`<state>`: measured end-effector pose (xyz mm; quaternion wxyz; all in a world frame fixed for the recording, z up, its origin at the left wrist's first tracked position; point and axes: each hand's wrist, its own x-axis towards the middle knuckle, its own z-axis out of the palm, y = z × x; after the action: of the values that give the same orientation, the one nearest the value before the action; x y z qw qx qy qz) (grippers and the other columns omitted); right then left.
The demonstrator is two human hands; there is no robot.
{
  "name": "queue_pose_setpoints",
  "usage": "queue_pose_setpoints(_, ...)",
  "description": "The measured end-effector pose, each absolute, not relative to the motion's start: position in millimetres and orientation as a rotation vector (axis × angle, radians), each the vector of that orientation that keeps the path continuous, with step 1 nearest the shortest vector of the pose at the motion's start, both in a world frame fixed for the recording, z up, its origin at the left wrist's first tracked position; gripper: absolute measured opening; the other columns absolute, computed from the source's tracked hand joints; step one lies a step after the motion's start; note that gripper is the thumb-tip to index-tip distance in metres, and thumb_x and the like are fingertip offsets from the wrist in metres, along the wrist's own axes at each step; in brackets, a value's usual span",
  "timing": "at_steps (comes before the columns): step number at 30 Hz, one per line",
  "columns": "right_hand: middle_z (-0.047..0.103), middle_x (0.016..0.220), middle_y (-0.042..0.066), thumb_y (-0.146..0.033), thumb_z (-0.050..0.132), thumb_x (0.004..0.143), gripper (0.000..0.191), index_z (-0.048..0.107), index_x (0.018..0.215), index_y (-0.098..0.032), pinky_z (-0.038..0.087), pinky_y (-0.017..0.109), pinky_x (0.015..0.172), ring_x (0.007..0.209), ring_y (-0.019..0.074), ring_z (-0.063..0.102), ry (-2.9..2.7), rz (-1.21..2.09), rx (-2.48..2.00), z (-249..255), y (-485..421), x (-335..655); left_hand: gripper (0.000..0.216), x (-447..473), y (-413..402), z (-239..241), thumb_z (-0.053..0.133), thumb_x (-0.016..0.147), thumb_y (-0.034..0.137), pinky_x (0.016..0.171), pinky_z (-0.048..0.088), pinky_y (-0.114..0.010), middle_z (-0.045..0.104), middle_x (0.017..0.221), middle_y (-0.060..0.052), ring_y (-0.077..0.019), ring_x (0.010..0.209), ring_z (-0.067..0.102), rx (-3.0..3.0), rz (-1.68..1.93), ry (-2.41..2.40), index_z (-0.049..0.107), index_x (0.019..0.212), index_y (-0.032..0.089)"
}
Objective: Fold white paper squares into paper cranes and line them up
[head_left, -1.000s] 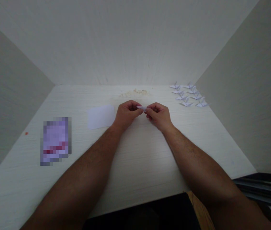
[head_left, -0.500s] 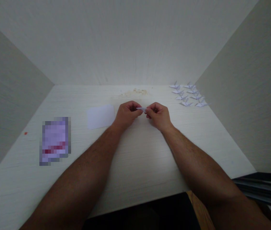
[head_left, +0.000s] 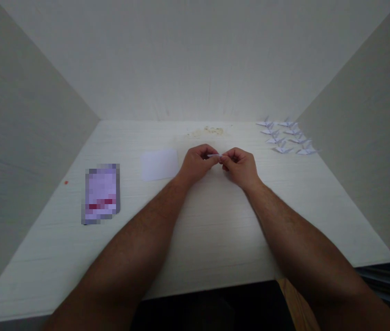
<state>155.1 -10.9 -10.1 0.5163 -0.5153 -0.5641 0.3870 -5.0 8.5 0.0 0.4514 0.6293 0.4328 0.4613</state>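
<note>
Between my two hands is a small piece of folded white paper (head_left: 213, 155), thin and pointed, mostly covered by the fingers. My left hand (head_left: 200, 163) pinches its left part between thumb and fingers. The fingers of my right hand (head_left: 240, 166) are closed on its right end, almost touching the left fingertips. Left of my left hand, a flat white sheet of paper (head_left: 159, 164) lies on the table. Several folded white paper cranes (head_left: 283, 149) stand in two columns at the far right.
A blurred-out purple packet (head_left: 101, 191) lies on the left of the white table (head_left: 212, 239). A small orange bit (head_left: 65, 182) is near the left wall. Yellowish marks (head_left: 214, 131) show on the table near the back wall (head_left: 195, 59). Walls rise on both sides.
The camera view has turned slightly left, so everything appears further right. Both hands keep pinching the folded paper, and the fingertips have drawn a little closer together.
</note>
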Motion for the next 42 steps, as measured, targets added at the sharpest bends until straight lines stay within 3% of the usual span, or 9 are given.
queue_pose_setpoints(9,0.063,0.058,-0.001,-0.042,0.073,0.076,0.025,0.066,0.074,-0.018,0.040,0.024,0.051,0.052,0.0101,0.054,-1.371,0.948,-1.269,-10.6,-10.7,152.8,0.017,-5.1,9.4,1.9,0.075,0.070,0.031,0.051,0.039,-0.022,0.060,0.058,0.003,-0.0082,0.051,0.048,1.498,1.163,1.069,0.065,0.070,0.017)
queue_pose_setpoints(15,0.059,0.054,-0.003,-0.034,0.069,0.078,0.018,0.064,0.069,-0.019,0.037,0.024,0.049,0.051,0.0093,0.050,-1.458,0.871,-1.245,-8.3,-13.5,154.6,0.020,-6.2,10.2,-1.8,0.077,0.067,0.033,0.052,0.037,-0.023,0.060,0.060,0.002,-0.0088,0.054,0.048,1.524,1.159,1.033,0.065,0.068,0.017)
queue_pose_setpoints(28,0.060,0.056,-0.003,-0.040,0.072,0.073,0.023,0.063,0.074,-0.019,0.037,0.024,0.047,0.049,0.0095,0.049,-1.383,1.024,-1.220,-10.2,-10.3,153.0,0.015,-7.2,11.7,-0.2,0.073,0.067,0.028,0.049,0.035,-0.022,0.056,0.055,0.004,-0.0076,0.049,0.044,1.404,1.227,1.112,0.063,0.068,0.017)
queue_pose_setpoints(42,0.054,0.060,-0.002,-0.042,0.065,0.081,0.026,0.058,0.069,-0.020,0.032,0.026,0.052,0.056,0.0107,0.043,-1.580,0.803,-1.294,-11.5,-11.4,155.0,0.014,-7.2,9.5,1.9,0.073,0.069,0.030,0.056,0.042,-0.023,0.066,0.067,0.001,-0.0103,0.060,0.053,1.599,1.131,1.153,0.069,0.071,0.017)
